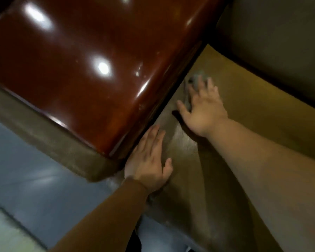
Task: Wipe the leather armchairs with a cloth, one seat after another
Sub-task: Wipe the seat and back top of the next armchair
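Observation:
The brown leather seat cushion of an armchair fills the right half of the head view. My right hand lies flat on it with fingers spread, pressing a small grey cloth against the leather close to the armrest; most of the cloth is hidden under the fingers. My left hand rests flat, fingers straight, on the seat's front left corner, right beside the armrest edge. The picture is blurred.
A glossy dark red wooden armrest top runs diagonally across the upper left, with a padded brown side below it. The chair's backrest rises at the upper right. Grey floor lies at lower left.

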Motion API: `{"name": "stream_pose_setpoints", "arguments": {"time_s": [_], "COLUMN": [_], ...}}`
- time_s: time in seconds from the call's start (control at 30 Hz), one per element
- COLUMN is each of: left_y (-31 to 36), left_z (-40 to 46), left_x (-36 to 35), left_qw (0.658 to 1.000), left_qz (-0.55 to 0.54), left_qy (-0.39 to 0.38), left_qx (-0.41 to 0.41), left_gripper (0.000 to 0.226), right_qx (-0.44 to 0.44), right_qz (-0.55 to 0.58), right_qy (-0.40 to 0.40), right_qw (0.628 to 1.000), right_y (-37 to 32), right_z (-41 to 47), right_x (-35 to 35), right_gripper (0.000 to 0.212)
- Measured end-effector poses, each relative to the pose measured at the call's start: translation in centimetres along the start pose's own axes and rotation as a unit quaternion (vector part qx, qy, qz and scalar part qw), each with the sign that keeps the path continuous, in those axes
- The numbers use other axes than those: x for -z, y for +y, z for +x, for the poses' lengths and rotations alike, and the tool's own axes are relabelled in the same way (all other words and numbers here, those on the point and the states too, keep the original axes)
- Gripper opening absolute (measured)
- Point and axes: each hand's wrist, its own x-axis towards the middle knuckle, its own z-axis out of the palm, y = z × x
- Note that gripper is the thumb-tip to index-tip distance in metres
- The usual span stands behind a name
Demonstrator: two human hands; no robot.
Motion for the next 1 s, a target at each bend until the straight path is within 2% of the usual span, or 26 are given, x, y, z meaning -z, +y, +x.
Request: {"name": "stream_pose_setpoints", "arguments": {"time_s": [0.1, 0.17, 0.23, 0.3, 0.4, 0.5, 0.53, 0.6, 0.67, 0.73, 0.77, 0.83, 0.93, 1.0], "left_y": [0.6, 1.4, 2.4, 3.0, 3.2, 2.9, 2.9, 2.8, 2.8, 2.9, 3.0, 3.0, 3.0, 3.0], "left_z": [-0.7, -1.4, -2.3, -3.5, -4.0, -3.9, -3.9, -4.1, -4.0, -4.0, -4.0, -4.2, -4.4, -4.4], "left_x": [0.6, 1.3, 1.5, 1.4, 0.8, 0.0, -0.1, -0.1, 0.2, 0.5, 0.8, 0.8, 0.7, 0.5], "left_qw": [0.998, 0.994, 0.988, 0.978, 0.972, 0.973, 0.972, 0.972, 0.973, 0.972, 0.971, 0.968, 0.968, 0.969], "left_qz": [0.012, 0.027, 0.028, 0.012, -0.002, -0.003, -0.008, -0.013, -0.02, -0.024, -0.023, -0.025, -0.027, -0.023], "left_qy": [-0.02, -0.017, -0.002, 0.007, 0.03, 0.035, 0.033, 0.03, 0.019, -0.002, -0.008, -0.002, 0.02, 0.012], "left_qx": [0.054, 0.106, 0.155, 0.21, 0.233, 0.23, 0.234, 0.234, 0.229, 0.232, 0.237, 0.25, 0.25, 0.247], "left_gripper": [0.081, 0.076, 0.071, 0.07, 0.069, 0.071, 0.071, 0.072, 0.074, 0.075, 0.075, 0.071, 0.068, 0.067], "right_qx": [0.18, 0.255, 0.297, 0.254, 0.122, 0.084, 0.109, 0.225, 0.327, 0.367, 0.362, 0.299, 0.151, 0.144], "right_qz": [-0.045, -0.047, -0.111, -0.16, -0.103, -0.063, -0.069, -0.076, -0.065, -0.072, -0.088, -0.106, -0.082, -0.101], "right_qy": [-0.028, -0.088, -0.141, -0.128, -0.091, -0.038, -0.02, -0.013, -0.041, -0.104, -0.104, -0.075, -0.018, -0.01], "right_qw": [0.982, 0.962, 0.938, 0.945, 0.983, 0.994, 0.991, 0.971, 0.942, 0.922, 0.922, 0.945, 0.985, 0.984], "right_y": [-1.8, -0.7, 1.7, 3.1, 3.3, 1.4, 0.4, -1.4, -2.3, -1.9, -1.3, -0.5, -1.4, -4.4], "right_z": [-6.5, -9.8, -9.0, -5.7, 0.2, 1.1, 0.0, -4.6, -9.2, -10.3, -9.4, -6.1, -3.0, -4.9], "right_x": [-2.6, -2.5, -1.1, 0.7, 2.5, 1.1, -0.1, -2.2, -3.8, -3.0, -2.5, -1.2, -1.2, -3.1], "right_gripper": [0.089, 0.091, 0.097, 0.095, 0.083, 0.078, 0.077, 0.073, 0.071, 0.074, 0.077, 0.079, 0.074, 0.08]}}
